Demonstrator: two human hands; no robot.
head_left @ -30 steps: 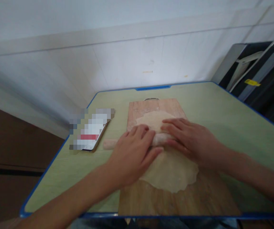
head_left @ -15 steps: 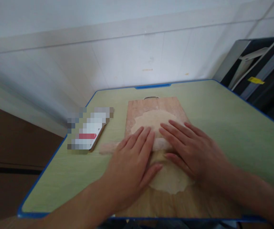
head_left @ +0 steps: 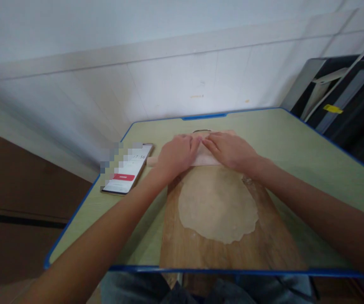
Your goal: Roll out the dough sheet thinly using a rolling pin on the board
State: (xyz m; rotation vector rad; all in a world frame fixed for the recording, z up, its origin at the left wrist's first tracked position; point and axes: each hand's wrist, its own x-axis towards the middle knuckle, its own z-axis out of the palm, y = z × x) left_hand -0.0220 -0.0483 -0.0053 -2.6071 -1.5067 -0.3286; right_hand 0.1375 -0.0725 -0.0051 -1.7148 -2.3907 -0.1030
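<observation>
A pale rolling pin (head_left: 205,158) lies crosswise near the far edge of a flat, thin sheet of dough (head_left: 217,206). My left hand (head_left: 176,154) is closed over the pin's left part, and its bare end sticks out past the wrist. Beside it, my right hand (head_left: 232,151) is closed over the right part, hiding that end. The fingertips of both hands almost meet at the middle. Under the dough is a wooden board (head_left: 275,249), with flour smudges showing around the sheet. The far rim of the dough is hidden behind the pin and hands.
A phone (head_left: 127,172) with a partly blurred screen lies left of the board. The light green table (head_left: 299,160) has a blue edge and stands against a white wall (head_left: 169,93). Dark items with a yellow tag (head_left: 333,109) stand at the right.
Both hands and the rolling pin have moved away from me, from the middle of the dough to its far side. More of the near dough and board shows.
</observation>
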